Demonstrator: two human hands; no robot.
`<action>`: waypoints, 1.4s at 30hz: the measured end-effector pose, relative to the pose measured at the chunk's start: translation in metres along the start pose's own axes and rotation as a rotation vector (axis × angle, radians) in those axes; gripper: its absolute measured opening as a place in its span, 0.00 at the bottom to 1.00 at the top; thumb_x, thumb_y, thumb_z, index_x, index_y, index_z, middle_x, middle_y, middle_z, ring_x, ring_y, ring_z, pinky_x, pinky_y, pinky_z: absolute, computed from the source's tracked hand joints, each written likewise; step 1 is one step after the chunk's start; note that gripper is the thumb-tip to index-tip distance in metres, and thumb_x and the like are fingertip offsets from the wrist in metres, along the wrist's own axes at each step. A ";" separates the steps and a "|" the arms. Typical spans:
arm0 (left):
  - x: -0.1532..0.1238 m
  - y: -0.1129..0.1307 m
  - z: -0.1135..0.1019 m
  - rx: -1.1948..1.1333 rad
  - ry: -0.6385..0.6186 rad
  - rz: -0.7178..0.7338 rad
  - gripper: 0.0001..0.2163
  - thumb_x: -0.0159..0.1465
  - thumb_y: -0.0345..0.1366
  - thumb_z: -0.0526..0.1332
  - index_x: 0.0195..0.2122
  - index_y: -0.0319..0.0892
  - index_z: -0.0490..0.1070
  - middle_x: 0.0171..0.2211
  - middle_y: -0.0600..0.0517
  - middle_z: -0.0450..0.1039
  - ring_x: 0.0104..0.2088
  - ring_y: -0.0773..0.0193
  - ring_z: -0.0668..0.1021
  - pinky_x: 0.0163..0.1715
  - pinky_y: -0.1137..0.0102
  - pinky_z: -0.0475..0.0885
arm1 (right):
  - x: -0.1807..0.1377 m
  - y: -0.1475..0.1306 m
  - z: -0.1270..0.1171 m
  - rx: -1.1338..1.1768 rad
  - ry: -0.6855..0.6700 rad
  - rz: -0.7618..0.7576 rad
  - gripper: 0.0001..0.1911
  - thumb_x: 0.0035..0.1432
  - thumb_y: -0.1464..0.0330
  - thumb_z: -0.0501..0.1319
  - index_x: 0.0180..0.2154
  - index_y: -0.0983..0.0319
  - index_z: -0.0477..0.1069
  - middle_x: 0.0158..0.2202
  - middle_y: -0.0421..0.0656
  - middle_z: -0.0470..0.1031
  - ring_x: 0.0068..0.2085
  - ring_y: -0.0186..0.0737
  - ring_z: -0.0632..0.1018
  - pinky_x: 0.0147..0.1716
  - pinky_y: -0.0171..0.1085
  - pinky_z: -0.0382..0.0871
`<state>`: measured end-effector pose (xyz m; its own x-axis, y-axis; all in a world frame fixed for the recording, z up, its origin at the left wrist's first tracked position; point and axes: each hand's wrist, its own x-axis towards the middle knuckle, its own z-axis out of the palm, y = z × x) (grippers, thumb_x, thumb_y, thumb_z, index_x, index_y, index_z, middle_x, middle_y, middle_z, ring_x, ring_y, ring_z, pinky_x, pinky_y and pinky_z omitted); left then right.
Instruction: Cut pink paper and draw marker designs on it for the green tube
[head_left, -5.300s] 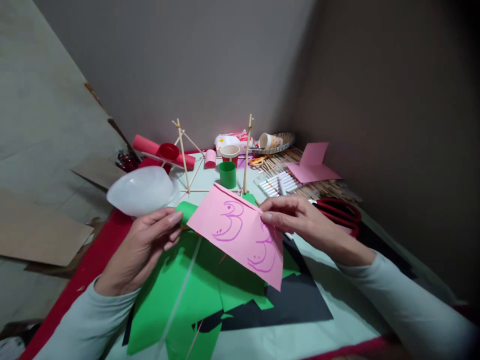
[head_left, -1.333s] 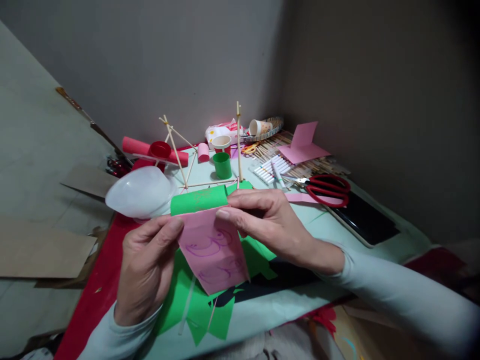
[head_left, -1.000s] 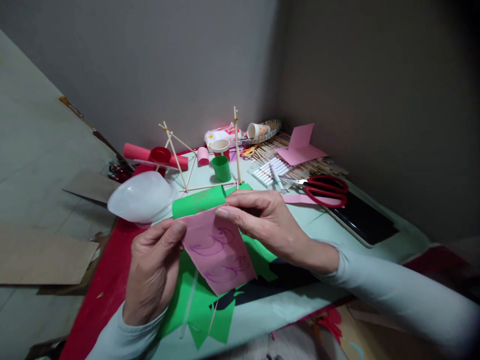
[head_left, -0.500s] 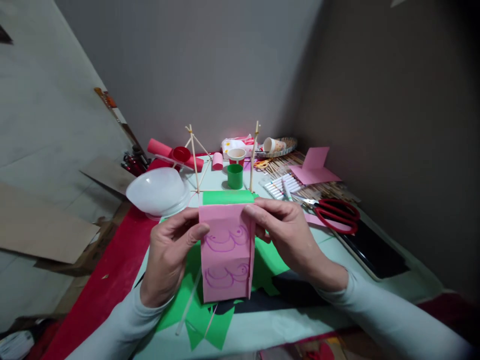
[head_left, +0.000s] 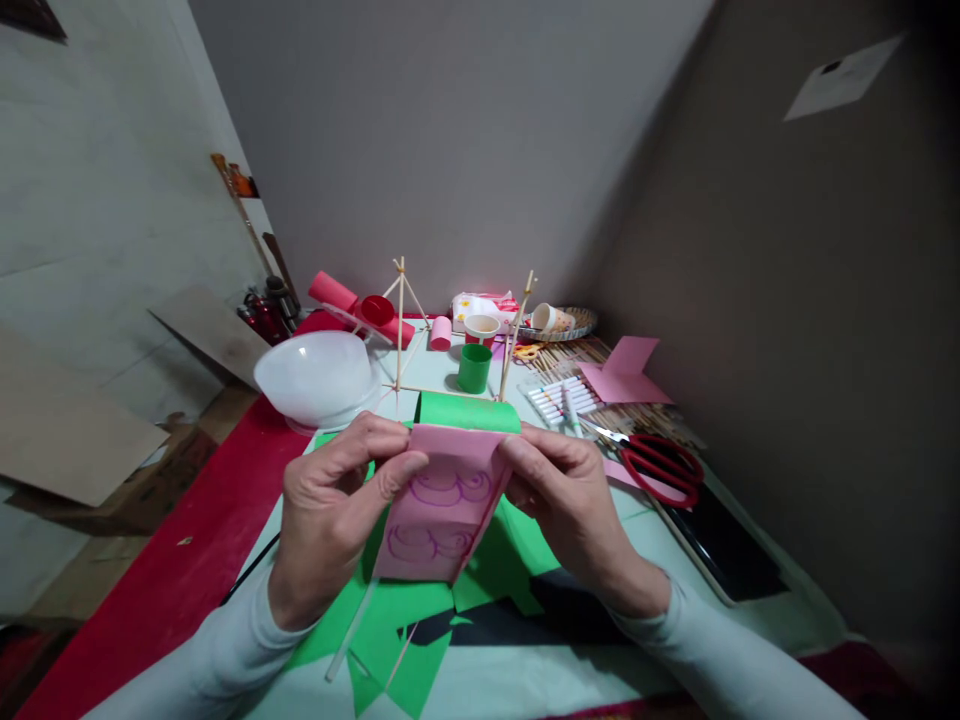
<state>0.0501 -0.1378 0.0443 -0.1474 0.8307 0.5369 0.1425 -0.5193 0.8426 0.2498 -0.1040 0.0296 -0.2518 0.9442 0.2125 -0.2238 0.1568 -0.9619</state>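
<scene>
Between my hands is a folded pink paper strip (head_left: 442, 505) with purple curved outlines drawn on it, its lower end tilted toward me. My left hand (head_left: 337, 510) pinches its upper left edge between thumb and fingers. At the upper right corner, my right hand (head_left: 574, 505) pinches the same strip. A curled green paper roll (head_left: 466, 411) sits right behind the strip's top edge; whether the two are joined I cannot tell. Cut green paper (head_left: 409, 625) lies below, with a clear thin stick (head_left: 349, 632) and black paper scraps (head_left: 510, 622) on it.
A stick frame (head_left: 401, 330) stands behind my hands, near a green cup (head_left: 474, 369). White plastic bowls (head_left: 315, 378) are at left. Red scissors (head_left: 660, 468), markers (head_left: 562, 400), a black phone-like slab (head_left: 727, 545) and folded pink paper (head_left: 626, 375) lie at right.
The pink strip has tipped, its lower end swinging left and up, and more of the green roll shows behind it. Both hands keep their pinch. The camera view has shifted slightly.
</scene>
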 end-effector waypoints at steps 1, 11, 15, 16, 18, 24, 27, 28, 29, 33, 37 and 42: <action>0.000 0.001 0.001 0.009 0.005 0.020 0.05 0.63 0.31 0.70 0.30 0.48 0.82 0.30 0.54 0.77 0.34 0.63 0.76 0.37 0.70 0.71 | 0.000 -0.001 0.001 0.015 -0.003 0.006 0.23 0.63 0.57 0.69 0.21 0.62 0.68 0.19 0.34 0.60 0.21 0.28 0.60 0.20 0.34 0.48; 0.004 -0.002 0.002 0.058 0.018 -0.047 0.04 0.62 0.34 0.71 0.30 0.47 0.82 0.31 0.52 0.79 0.35 0.60 0.78 0.36 0.69 0.71 | 0.004 -0.001 0.003 0.138 0.003 0.132 0.23 0.60 0.57 0.70 0.21 0.62 0.67 0.17 0.33 0.59 0.20 0.27 0.57 0.20 0.32 0.48; 0.006 -0.008 -0.001 0.014 0.018 -0.077 0.03 0.63 0.36 0.71 0.38 0.50 0.84 0.41 0.51 0.81 0.44 0.58 0.79 0.40 0.69 0.71 | 0.013 0.001 0.002 0.255 0.056 0.177 0.24 0.53 0.56 0.74 0.21 0.62 0.65 0.17 0.31 0.55 0.20 0.26 0.53 0.18 0.30 0.45; 0.007 -0.009 -0.002 0.000 0.024 -0.077 0.04 0.63 0.36 0.70 0.39 0.50 0.84 0.42 0.51 0.81 0.45 0.57 0.79 0.41 0.70 0.71 | 0.015 0.002 0.001 0.271 0.069 0.178 0.24 0.52 0.56 0.74 0.21 0.62 0.64 0.18 0.30 0.54 0.20 0.26 0.52 0.18 0.30 0.44; 0.008 -0.012 -0.004 -0.016 0.032 -0.088 0.04 0.65 0.37 0.69 0.38 0.50 0.85 0.41 0.50 0.81 0.45 0.57 0.79 0.41 0.70 0.71 | 0.021 0.003 -0.002 0.285 0.089 0.175 0.24 0.52 0.56 0.74 0.23 0.61 0.63 0.18 0.30 0.53 0.21 0.26 0.51 0.17 0.29 0.43; 0.014 -0.007 -0.002 0.014 -0.150 -0.231 0.09 0.65 0.43 0.67 0.35 0.45 0.84 0.35 0.48 0.81 0.37 0.57 0.79 0.36 0.69 0.71 | 0.029 0.005 -0.010 0.314 0.124 0.150 0.24 0.52 0.56 0.73 0.24 0.60 0.61 0.19 0.28 0.50 0.21 0.26 0.48 0.17 0.28 0.43; 0.017 0.000 0.005 0.093 -0.251 -0.233 0.08 0.61 0.42 0.69 0.29 0.43 0.81 0.28 0.49 0.77 0.30 0.60 0.75 0.31 0.69 0.68 | 0.028 0.004 -0.010 0.315 0.125 0.118 0.24 0.52 0.57 0.74 0.24 0.60 0.62 0.19 0.29 0.51 0.21 0.26 0.51 0.17 0.28 0.45; 0.018 0.002 0.006 0.107 -0.257 -0.230 0.09 0.60 0.41 0.69 0.27 0.43 0.80 0.27 0.50 0.76 0.29 0.61 0.73 0.30 0.70 0.67 | 0.027 0.004 -0.009 0.319 0.125 0.106 0.23 0.52 0.57 0.74 0.23 0.61 0.63 0.19 0.29 0.51 0.20 0.25 0.52 0.17 0.28 0.45; 0.019 0.003 0.008 0.115 -0.259 -0.232 0.10 0.60 0.41 0.69 0.25 0.43 0.80 0.26 0.51 0.75 0.28 0.62 0.72 0.29 0.70 0.66 | 0.027 0.003 -0.009 0.326 0.125 0.094 0.23 0.52 0.58 0.74 0.23 0.61 0.63 0.19 0.29 0.51 0.20 0.25 0.52 0.17 0.28 0.46; 0.024 0.004 0.008 0.128 -0.287 -0.273 0.11 0.59 0.42 0.69 0.24 0.42 0.79 0.24 0.54 0.72 0.27 0.66 0.70 0.28 0.73 0.63 | 0.029 -0.003 -0.011 0.371 0.125 0.076 0.21 0.48 0.61 0.76 0.24 0.61 0.66 0.20 0.30 0.55 0.22 0.24 0.55 0.18 0.27 0.50; 0.032 -0.001 0.001 0.133 -0.324 -0.361 0.11 0.59 0.43 0.70 0.26 0.41 0.79 0.26 0.56 0.72 0.29 0.68 0.70 0.30 0.74 0.63 | 0.038 -0.013 -0.024 0.461 0.184 0.008 0.20 0.44 0.65 0.78 0.26 0.60 0.66 0.22 0.30 0.57 0.22 0.24 0.57 0.18 0.27 0.52; 0.049 -0.014 -0.013 0.042 -0.225 -0.517 0.08 0.55 0.40 0.73 0.31 0.41 0.81 0.31 0.53 0.75 0.31 0.66 0.72 0.32 0.71 0.65 | 0.041 -0.019 -0.053 0.370 0.231 -0.016 0.24 0.40 0.63 0.80 0.25 0.60 0.64 0.23 0.29 0.52 0.22 0.24 0.56 0.17 0.27 0.50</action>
<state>0.0285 -0.0922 0.0600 0.0027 0.9996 0.0282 0.1468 -0.0283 0.9888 0.2933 -0.0535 0.0477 -0.0378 0.9890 0.1430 -0.5589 0.0977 -0.8235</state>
